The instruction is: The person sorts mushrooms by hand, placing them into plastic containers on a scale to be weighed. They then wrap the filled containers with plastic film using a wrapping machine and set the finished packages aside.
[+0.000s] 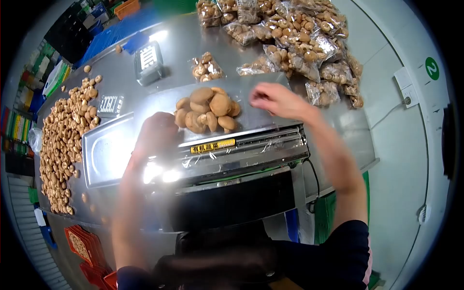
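Note:
A heap of brown mushrooms (208, 108) lies on a sheet of clear film (258, 83) spread over the wrapping machine (222, 162). My left hand (162, 126) is at the heap's left side, near the film; motion blur and the back of the hand hide its fingers. To the right of the heap, apart from the mushrooms, is my right hand (275, 100). Its fingers are curled in over the film, and what is between them does not show clearly. A yellow label (212, 146) with printed characters sits on the machine's front, just below the heap.
Many bagged mushrooms (302, 36) are piled at the back right, and one bag (206, 67) stands behind the film. Loose mushrooms (65, 145) cover the table's left. Clear trays (149, 63) sit at the back. Red baskets (84, 246) stand below left.

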Demonstrator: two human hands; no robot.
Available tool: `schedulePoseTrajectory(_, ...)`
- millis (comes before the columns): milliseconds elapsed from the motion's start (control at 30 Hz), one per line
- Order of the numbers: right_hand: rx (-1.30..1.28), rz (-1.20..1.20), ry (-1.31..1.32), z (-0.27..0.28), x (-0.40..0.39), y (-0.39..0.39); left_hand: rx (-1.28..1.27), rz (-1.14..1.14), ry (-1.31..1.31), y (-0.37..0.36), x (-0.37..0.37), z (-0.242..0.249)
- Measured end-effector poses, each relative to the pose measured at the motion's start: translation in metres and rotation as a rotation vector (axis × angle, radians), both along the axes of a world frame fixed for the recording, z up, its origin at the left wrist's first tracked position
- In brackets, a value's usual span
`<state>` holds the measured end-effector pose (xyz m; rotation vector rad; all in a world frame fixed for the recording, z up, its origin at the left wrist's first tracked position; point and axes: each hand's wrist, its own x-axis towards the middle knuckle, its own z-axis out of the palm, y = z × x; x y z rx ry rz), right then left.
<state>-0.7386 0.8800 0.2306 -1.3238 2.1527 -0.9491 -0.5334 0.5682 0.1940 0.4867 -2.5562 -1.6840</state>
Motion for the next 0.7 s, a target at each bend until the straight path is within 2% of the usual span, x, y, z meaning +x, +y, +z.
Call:
schedulePoseTrajectory(33,0.358,0.12,-0.318,0.03,0.035,0.044,0.187,0.142,-0.006,0.005,0.019,0.009)
schedulePoseTrajectory(67,0.391,0.365,-0.341,0.017,0.055,0.071,0.095,0.136,0.033,0.0,0.032,0.011)
schedulePoseTrajectory(100,0.633,0.579,-0.405,0.03,0.084,0.083,0.002,0.131,0.074,-0.008,0.049,0.011)
schedulePoseTrajectory(167,0.856,0.713,-0.527,-0.001,0.142,0.128,-0.157,0.091,0.14,-0.015,0.082,0.013)
schedulePoseTrajectory(200,0.8,0.683,-0.344,0.003,0.149,0.138,-0.417,-0.018,0.2,-0.017,0.091,0.017)
schedulePoseTrajectory(233,0.742,0.653,-0.168,0.016,0.154,0.139,-0.543,-0.112,0.137,-0.017,0.101,0.025)
schedulePoseTrajectory(300,0.544,0.408,-0.23,0.05,0.126,0.115,-0.923,-0.301,0.203,-0.016,0.111,0.029)
schedulePoseTrajectory(367,0.214,0.081,0.14,0.041,0.099,0.103,-1.042,-0.377,0.199,-0.012,0.11,0.031)
schedulePoseTrajectory(433,0.313,-0.02,0.561,0.032,0.081,0.09,-1.117,-0.434,0.223,-0.009,0.104,0.029)
schedulePoseTrajectory(533,0.2,0.233,0.609,-0.007,0.067,0.071,-1.119,-0.499,0.341,-0.003,0.084,0.012)
schedulePoseTrajectory(600,0.009,0.138,0.502,-0.034,0.065,0.069,-1.064,-0.536,0.458,0.009,0.079,0.005)
schedulePoseTrajectory(667,-0.212,0.033,0.372,-0.039,0.072,0.069,-0.97,-0.468,0.364,0.019,0.087,0.02)
schedulePoseTrajectory(700,-0.043,-0.056,0.081,-0.025,0.082,0.078,-0.782,-0.389,0.291,0.013,0.102,0.017)
